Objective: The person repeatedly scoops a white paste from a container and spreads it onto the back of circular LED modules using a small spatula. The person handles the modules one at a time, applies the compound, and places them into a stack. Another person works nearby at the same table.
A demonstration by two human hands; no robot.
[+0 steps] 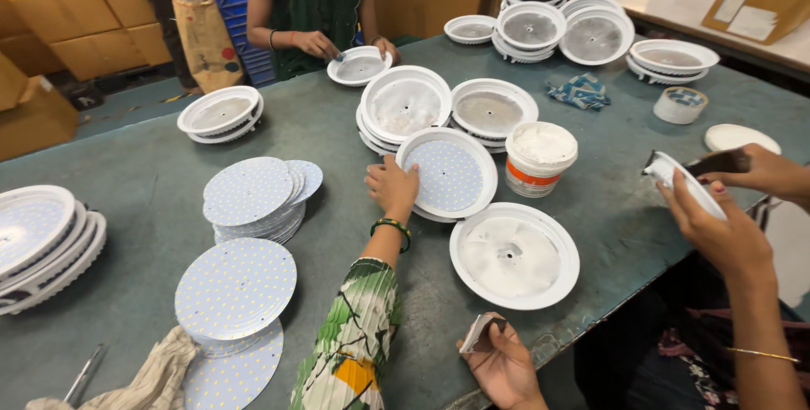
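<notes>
My left hand (392, 187), in a flowered sleeve with a green bangle, rests its closed fingers on the left rim of a white round lamp housing (488, 175) that holds a dotted light-blue disc (447, 175). My right hand (504, 368) is low at the table's near edge and grips a small flat grey-white scraper (481, 331). Just beyond it lies another white housing (515, 255), smeared inside with white paste. A white tub of paste (540, 157) stands behind that.
Stacks of dotted discs (253, 199) (234, 288) lie to the left, stacked housings (42, 245) at far left and further ones across the grey table (152, 182). A co-worker's hands (717, 224) at right hold a housing and brush. Another person (316, 43) works opposite. A cloth (152, 380) lies near left.
</notes>
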